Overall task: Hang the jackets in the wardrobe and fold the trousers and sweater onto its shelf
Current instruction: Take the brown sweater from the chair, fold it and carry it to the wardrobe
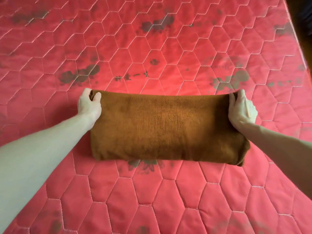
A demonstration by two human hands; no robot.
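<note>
A brown fleecy garment (165, 129), folded into a thick rectangle, lies on the red quilted mattress (152, 39); whether it is the sweater or the trousers cannot be told. My left hand (89, 103) grips its far left corner, fingers curled into the fabric. At the far right corner, my right hand (241, 108) pinches the folded edge. Both forearms reach in from the bottom corners. The near edge of the garment rests on the mattress. No wardrobe, jackets or other clothes are in view.
The mattress fills nearly the whole view, with hexagon stitching and faded dark flower prints. Its right edge (297, 41) runs diagonally at the upper right, with dark floor beyond.
</note>
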